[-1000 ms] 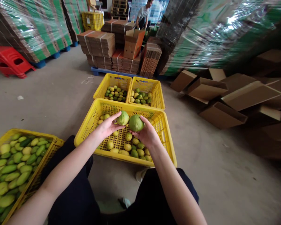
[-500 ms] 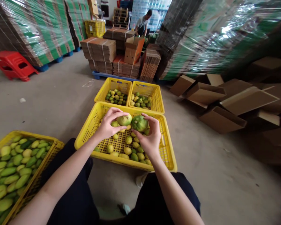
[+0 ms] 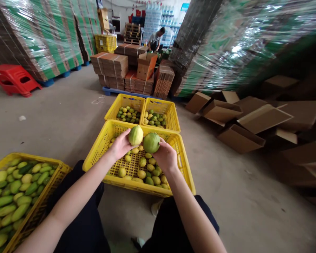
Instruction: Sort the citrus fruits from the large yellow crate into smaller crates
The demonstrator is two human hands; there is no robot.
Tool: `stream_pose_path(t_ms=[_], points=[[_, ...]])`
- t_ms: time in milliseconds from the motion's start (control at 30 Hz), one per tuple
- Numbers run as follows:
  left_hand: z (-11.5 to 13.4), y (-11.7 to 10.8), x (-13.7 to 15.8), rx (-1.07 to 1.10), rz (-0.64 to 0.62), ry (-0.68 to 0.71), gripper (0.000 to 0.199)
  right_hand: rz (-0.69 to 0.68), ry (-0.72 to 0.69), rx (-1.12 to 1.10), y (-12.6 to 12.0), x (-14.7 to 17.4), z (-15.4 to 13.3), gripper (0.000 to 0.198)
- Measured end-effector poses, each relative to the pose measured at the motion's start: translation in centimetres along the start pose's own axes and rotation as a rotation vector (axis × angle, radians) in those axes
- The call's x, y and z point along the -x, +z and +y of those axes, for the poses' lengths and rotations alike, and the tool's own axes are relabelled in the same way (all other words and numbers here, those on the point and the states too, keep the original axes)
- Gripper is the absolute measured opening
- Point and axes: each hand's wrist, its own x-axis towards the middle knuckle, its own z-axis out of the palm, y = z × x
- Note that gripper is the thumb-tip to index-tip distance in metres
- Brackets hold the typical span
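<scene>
My left hand [image 3: 122, 144] is closed round a pale yellow-green fruit [image 3: 136, 135], rounded, with faint ribs, like a small papaya. A darker green fruit [image 3: 151, 142] of similar shape rests in the closed fingers of my right hand [image 3: 167, 154]. The two fruits are held up side by side, a narrow gap between them. Below is a yellow slotted plastic crate [image 3: 183, 161], with several yellow and green fruits [image 3: 141, 174] lying on its bottom, mostly to the right. My hands and forearms hide part of it.
Two smaller yellow crates [image 3: 109, 111] with more fruit stand beyond. On my left, another crate [image 3: 58, 168] is full of longer green-yellow fruits [image 3: 19, 200]. Flattened cartons [image 3: 113, 65], a red stool [image 3: 14, 79], open boxes [image 3: 242, 137] and a person [image 3: 156, 38] are farther off.
Both fruits have been turned in my fingers and now show their ribbed sides instead of their ends. My hands stay over the crate; the view has tilted up slightly.
</scene>
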Motion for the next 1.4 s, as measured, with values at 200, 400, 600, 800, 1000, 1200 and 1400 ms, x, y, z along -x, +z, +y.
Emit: stream_pose_path(t_ms=[200, 400, 600, 800, 1000, 1200, 1400], points=[[-0.1, 0.1, 0.4, 0.049, 0.064, -0.038, 0.020, 0.070, 0.142, -0.052, 0.3, -0.5, 0.9, 0.020], [-0.2, 0.2, 0.2, 0.173, 0.103, -0.007, 0.016, 0.130, 0.173, -0.150, 0.7, -0.7, 1.3, 0.020], [-0.3, 0.6, -0.4, 0.128, 0.084, -0.099, 0.033, 0.149, 0.145, -0.181, 0.1, -1.6, 1.3, 0.014], [-0.8, 1.2, -0.4, 0.105, 0.103, -0.151, 0.030, 0.213, 0.259, -0.148, -0.3, -2.1, 0.9, 0.024], [-1.0, 0.5, -0.6, 0.187, 0.221, -0.097, 0.015, 0.157, 0.187, -0.100, 0.6, -1.1, 0.9, 0.018], [-1.1, 0.0, -0.7, 0.188, 0.194, -0.027, 0.023, 0.171, 0.249, -0.221, 0.0, -1.5, 1.4, 0.025], [-1.1, -0.1, -0.6, 0.232, 0.301, -0.047, 0.029, 0.265, 0.216, -0.207, -0.5, -2.2, 1.9, 0.013]])
